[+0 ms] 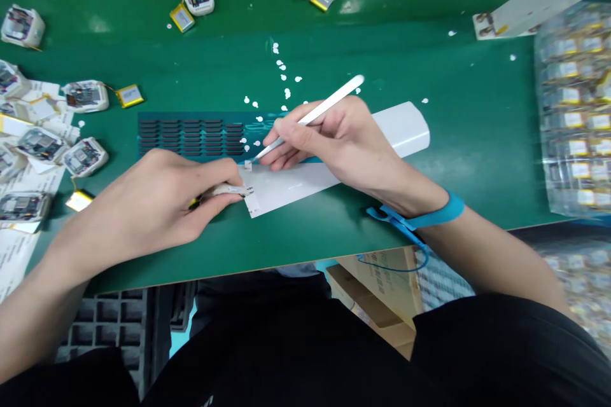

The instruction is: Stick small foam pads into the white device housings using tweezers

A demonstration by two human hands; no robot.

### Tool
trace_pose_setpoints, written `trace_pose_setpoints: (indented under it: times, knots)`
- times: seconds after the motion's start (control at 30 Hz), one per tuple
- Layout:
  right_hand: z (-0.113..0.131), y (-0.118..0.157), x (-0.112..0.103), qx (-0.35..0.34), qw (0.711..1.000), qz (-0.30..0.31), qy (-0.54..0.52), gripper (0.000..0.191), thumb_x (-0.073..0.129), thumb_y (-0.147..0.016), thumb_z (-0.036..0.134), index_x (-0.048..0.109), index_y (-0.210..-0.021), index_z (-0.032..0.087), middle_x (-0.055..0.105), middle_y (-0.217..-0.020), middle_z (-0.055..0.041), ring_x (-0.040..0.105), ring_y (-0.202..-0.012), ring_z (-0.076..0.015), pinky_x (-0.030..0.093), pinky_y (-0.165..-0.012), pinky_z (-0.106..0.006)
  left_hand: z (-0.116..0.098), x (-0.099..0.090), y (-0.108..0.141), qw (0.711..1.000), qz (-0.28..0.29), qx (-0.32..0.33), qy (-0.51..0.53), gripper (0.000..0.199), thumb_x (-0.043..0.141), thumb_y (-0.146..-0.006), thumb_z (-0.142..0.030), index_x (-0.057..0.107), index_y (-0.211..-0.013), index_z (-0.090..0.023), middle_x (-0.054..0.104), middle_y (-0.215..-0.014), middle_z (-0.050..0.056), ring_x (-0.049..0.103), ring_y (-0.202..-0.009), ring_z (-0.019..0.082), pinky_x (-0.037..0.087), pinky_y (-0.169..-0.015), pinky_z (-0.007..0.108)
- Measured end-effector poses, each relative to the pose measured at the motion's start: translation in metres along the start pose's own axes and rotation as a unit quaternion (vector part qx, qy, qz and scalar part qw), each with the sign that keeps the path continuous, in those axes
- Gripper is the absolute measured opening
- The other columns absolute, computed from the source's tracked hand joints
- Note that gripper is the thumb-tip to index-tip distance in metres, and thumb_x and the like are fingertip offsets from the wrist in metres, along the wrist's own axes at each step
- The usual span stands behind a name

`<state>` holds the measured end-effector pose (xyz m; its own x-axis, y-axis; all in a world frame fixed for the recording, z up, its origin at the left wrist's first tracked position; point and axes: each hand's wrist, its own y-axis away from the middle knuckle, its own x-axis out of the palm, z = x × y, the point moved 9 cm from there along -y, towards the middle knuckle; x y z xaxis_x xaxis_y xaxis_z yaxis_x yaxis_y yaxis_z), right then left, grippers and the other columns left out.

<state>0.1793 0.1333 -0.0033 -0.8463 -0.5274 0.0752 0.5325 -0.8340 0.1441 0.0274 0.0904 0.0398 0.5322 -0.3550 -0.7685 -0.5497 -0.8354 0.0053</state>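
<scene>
- We see white tweezers [312, 116] slanting across, tips pointing down-left onto a small white connector [247, 165] at the edge of a white strip [291, 186], whose long axis slants similarly.
- The right hand [317, 140] is closed around the tweezers, with a blue wrist strap [432, 219] on its wrist.
- The left hand [160, 203] pinches a small white piece [224, 189] just beside the strip's end.
- Around them on the green surface [477, 140], we find white-cased circuit modules [83, 95] and, at right, a clear bag of batteries [573, 108].

Green bench mat [458, 140] with white spots; white tweezers [329, 100]; blue wrist strap [442, 216]; teal pad [191, 137] with dark slot rows.
</scene>
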Motion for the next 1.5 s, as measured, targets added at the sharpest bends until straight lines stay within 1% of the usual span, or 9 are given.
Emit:
trace_pose_setpoints:
  times: [0.17, 0.3, 0.5, 0.67, 0.87, 1.23, 1.33, 1.4, 1.5]
  knots:
    - [0.024, 0.012, -0.006, -0.127, 0.988, -0.064, -0.053, 0.02, 0.069, -0.104, 0.039, 0.072, -0.092, 0.023, 0.084, -0.088, 0.001, 0.082, -0.076, -0.0149, 0.068, -0.066, -0.023, 0.008, -0.005, -0.003, 0.968, -0.09, -0.075, 0.22, 0.011, 0.077, -0.092, -0.023, 0.077, -0.103, -0.021, 0.075, -0.068, -0.003, 0.067, -0.049, 0.013, 0.051, -0.047, 0.022]
    - [0.029, 0.017, 0.003, -0.152, 0.986, -0.051, -0.04, 0.021, 0.072, -0.102, 0.038, 0.071, -0.09, 0.021, 0.083, -0.083, 0.0002, 0.081, -0.071, -0.0151, 0.068, -0.062, -0.023, 0.008, 0.014, -0.004, 0.91, -0.075, -0.102, 0.395, 0.031, 0.081, -0.085, -0.01, 0.077, -0.114, -0.02, 0.081, -0.079, -0.001, 0.077, -0.057, 0.016, 0.064, -0.052, 0.021]
    - [0.035, 0.019, 0.012, -0.173, 0.984, -0.024, -0.042, 0.017, 0.073, -0.101, 0.031, 0.073, -0.089, 0.019, 0.08, -0.08, 0.0017, 0.08, -0.068, -0.0152, 0.068, -0.061, -0.024, 0.006, 0.026, -0.004, 0.87, -0.072, -0.099, 0.477, 0.042, 0.086, -0.08, -0.004, 0.078, -0.12, -0.015, 0.084, -0.087, 0.0, 0.081, -0.068, 0.016, 0.07, -0.061, 0.022]
    - [0.031, 0.019, 0.012, -0.114, 0.991, -0.05, -0.046, 0.027, 0.08, -0.095, 0.046, 0.072, -0.084, 0.022, 0.081, -0.083, 0.0022, 0.081, -0.072, -0.0157, 0.068, -0.061, -0.023, 0.002, 0.023, -0.004, 0.865, -0.088, -0.097, 0.485, 0.045, 0.085, -0.075, 0.004, 0.081, -0.114, -0.018, 0.084, -0.083, -0.004, 0.08, -0.065, 0.013, 0.071, -0.068, 0.02]
    - [0.028, 0.021, 0.012, -0.084, 0.994, -0.069, -0.017, 0.039, 0.082, -0.088, 0.06, 0.07, -0.081, 0.024, 0.081, -0.081, 0.0021, 0.079, -0.065, -0.0158, 0.068, -0.057, -0.024, 0.003, 0.024, 0.0, 0.876, -0.097, -0.108, 0.46, 0.037, 0.087, -0.079, -0.005, 0.082, -0.113, -0.018, 0.084, -0.085, 0.0, 0.082, -0.067, 0.02, 0.072, -0.062, 0.026]
    - [0.028, 0.026, 0.015, -0.138, 0.989, -0.059, 0.007, 0.017, 0.074, -0.101, 0.036, 0.071, -0.091, 0.022, 0.08, -0.081, 0.002, 0.079, -0.068, -0.0144, 0.068, -0.061, -0.026, 0.004, 0.026, 0.003, 0.893, -0.087, -0.129, 0.422, 0.032, 0.08, -0.086, -0.011, 0.082, -0.115, -0.023, 0.081, -0.08, -0.001, 0.076, -0.06, 0.018, 0.066, -0.054, 0.027]
    - [0.037, 0.033, 0.01, -0.21, 0.972, -0.09, 0.062, 0.013, 0.071, -0.102, 0.031, 0.073, -0.092, 0.025, 0.08, -0.087, 0.0016, 0.078, -0.071, -0.0148, 0.067, -0.061, -0.028, 0.007, 0.025, 0.002, 0.906, -0.08, -0.129, 0.395, 0.021, 0.077, -0.091, -0.019, 0.084, -0.11, -0.024, 0.081, -0.078, 0.001, 0.073, -0.055, 0.018, 0.062, -0.048, 0.028]
    - [0.047, 0.04, -0.001, -0.263, 0.948, -0.142, 0.106, 0.016, 0.065, -0.105, 0.032, 0.075, -0.094, 0.027, 0.08, -0.096, -0.0003, 0.08, -0.08, -0.0171, 0.067, -0.067, -0.032, 0.014, 0.017, 0.002, 0.915, -0.108, -0.132, 0.364, 0.019, 0.078, -0.092, -0.021, 0.085, -0.11, -0.024, 0.08, -0.076, 0.001, 0.071, -0.056, 0.018, 0.058, -0.047, 0.029]
    - [0.054, 0.04, -0.011, -0.287, 0.918, -0.171, 0.211, 0.022, 0.059, -0.109, 0.035, 0.077, -0.097, 0.029, 0.08, -0.106, -0.0019, 0.079, -0.091, -0.0182, 0.064, -0.079, -0.034, 0.024, -0.013, 0.004, 0.92, -0.225, -0.112, 0.299, 0.02, 0.078, -0.094, -0.018, 0.083, -0.113, -0.02, 0.079, -0.078, 0.0, 0.07, -0.058, 0.015, 0.049, -0.047, 0.028]
